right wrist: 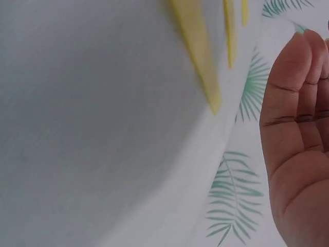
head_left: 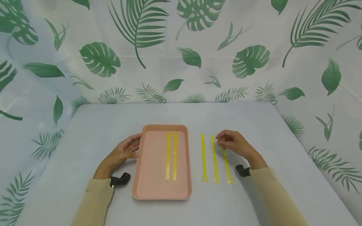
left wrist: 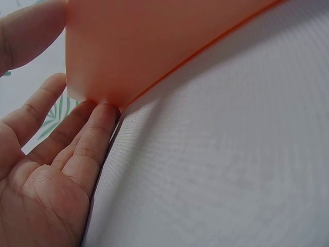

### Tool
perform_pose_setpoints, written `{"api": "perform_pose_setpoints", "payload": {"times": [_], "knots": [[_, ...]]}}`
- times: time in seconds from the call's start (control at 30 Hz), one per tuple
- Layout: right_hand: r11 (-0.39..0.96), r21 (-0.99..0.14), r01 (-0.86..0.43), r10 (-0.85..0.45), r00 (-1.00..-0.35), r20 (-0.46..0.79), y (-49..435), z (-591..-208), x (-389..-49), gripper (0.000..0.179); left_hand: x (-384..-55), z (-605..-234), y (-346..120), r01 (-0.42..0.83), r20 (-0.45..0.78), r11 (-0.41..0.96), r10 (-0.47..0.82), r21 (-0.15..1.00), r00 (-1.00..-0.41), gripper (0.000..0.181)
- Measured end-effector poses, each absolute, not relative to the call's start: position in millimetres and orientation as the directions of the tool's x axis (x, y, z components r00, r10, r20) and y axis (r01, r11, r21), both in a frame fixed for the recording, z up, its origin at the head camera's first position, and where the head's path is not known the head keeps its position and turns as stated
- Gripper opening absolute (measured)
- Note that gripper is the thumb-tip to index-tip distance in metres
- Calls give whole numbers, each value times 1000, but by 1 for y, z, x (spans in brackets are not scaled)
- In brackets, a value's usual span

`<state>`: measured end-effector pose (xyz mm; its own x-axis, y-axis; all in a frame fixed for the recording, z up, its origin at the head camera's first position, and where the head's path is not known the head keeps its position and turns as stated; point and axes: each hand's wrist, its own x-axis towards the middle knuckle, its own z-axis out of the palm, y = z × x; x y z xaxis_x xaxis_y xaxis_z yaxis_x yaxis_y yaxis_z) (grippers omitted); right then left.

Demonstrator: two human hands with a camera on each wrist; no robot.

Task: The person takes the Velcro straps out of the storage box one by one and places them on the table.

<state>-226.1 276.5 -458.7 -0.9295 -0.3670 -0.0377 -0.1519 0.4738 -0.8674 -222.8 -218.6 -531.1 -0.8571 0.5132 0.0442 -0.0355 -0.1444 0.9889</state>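
Note:
A pink tray [head_left: 154,163] lies on the table, with two yellow cable straps [head_left: 167,157] [head_left: 175,157] side by side in it. Fingertips of my left hand [head_left: 120,155] touch the tray's left wall; in the left wrist view the left hand [left wrist: 61,154] has its fingers extended against the pink wall [left wrist: 133,46]. Right of the tray lie three more yellow straps [head_left: 203,157] [head_left: 215,160] [head_left: 227,166], slotted heads toward me. My right hand [head_left: 236,144] hovers at the far end of the rightmost one, fingers loosely bent and holding nothing. The right wrist view shows this hand [right wrist: 298,134] beside a strap [right wrist: 198,56].
White cloth covers the table [head_left: 226,116]. A white backdrop [head_left: 209,69] with green leaf prints rises behind it and along both sides. Black wrist cameras [head_left: 121,180] [head_left: 242,170] sit at both sleeve cuffs.

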Motion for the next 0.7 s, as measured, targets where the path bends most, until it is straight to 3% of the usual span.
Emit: {"api": "perform_pose_setpoints", "payload": {"times": [0.2,0.7], "knots": [[439,-867,-234,-418,-908,33,266,-463,-233,15,-224,-533,-219,-29,57,-154,525,988,-849,85],[382,-876,-295,-511,-857,66,229,-461,-253,19,-226,-536,-220,-26,69,-169,531,985,-845,86]]}}
